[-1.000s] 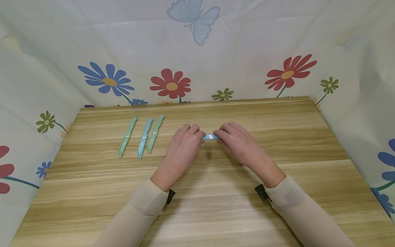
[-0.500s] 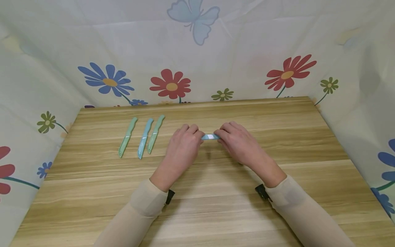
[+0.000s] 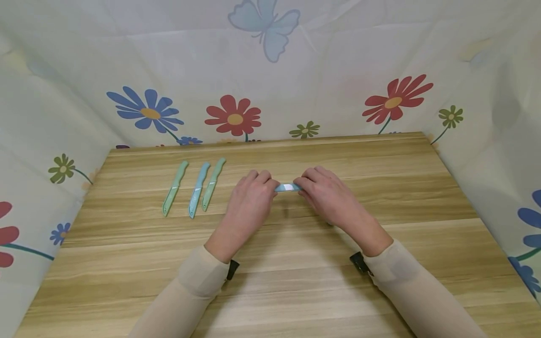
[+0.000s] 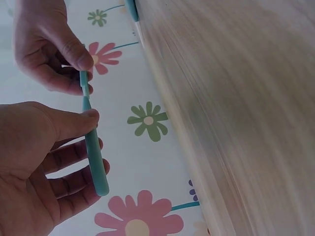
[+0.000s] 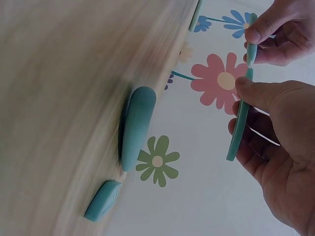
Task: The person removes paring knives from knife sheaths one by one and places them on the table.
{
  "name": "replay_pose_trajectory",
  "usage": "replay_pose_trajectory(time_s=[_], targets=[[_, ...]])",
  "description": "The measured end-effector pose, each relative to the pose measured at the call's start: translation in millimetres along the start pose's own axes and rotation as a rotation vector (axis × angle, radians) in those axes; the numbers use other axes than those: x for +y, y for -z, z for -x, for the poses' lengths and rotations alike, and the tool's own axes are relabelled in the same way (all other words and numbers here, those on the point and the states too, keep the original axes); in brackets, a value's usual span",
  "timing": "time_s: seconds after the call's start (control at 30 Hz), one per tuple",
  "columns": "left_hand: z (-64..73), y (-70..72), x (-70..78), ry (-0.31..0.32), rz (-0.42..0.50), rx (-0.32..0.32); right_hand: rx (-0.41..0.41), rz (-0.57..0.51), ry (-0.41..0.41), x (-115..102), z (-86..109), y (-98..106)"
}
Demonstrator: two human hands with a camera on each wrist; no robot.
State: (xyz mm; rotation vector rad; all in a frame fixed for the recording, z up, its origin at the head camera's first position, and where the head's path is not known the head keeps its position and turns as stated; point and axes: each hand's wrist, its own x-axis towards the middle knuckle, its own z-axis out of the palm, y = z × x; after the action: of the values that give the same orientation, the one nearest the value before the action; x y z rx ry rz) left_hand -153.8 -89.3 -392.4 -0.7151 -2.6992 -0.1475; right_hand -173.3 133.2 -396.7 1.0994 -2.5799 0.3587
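Note:
Between my hands a blue knife (image 3: 288, 187) with a blade cover is held crosswise above the wooden table. Thumb and fingers of my left hand (image 3: 252, 199) pinch its handle (image 4: 96, 162), whose rounded end sticks out past the fingers in the left wrist view. My right hand (image 3: 331, 197) pinches the blade cover (image 5: 238, 135). A short pale strip of blade (image 5: 250, 64) shows between handle and cover. On the table to the left lie a green knife (image 3: 175, 188), a blue knife (image 3: 198, 190) and another green knife (image 3: 213, 184), all with covers on.
In the right wrist view, a rounded teal piece (image 5: 138, 129) and a shorter teal piece (image 5: 102, 201) lie on the table (image 3: 279, 291); my right hand hides most of them in the head view. A flowered curtain (image 3: 338, 61) surrounds the table's back and sides.
My left hand has edged slightly to the left, and a little more of the knife shows between my hands. My right hand and the knives on the table have stayed put.

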Motion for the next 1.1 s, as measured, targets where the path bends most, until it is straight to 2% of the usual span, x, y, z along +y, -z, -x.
replay_pose_trajectory(time_s=[1.1], targets=[[1.2,4.7,-6.1,0.034,0.011,-0.03,0.005,0.001,-0.001,2.1,0.0,-1.5]])
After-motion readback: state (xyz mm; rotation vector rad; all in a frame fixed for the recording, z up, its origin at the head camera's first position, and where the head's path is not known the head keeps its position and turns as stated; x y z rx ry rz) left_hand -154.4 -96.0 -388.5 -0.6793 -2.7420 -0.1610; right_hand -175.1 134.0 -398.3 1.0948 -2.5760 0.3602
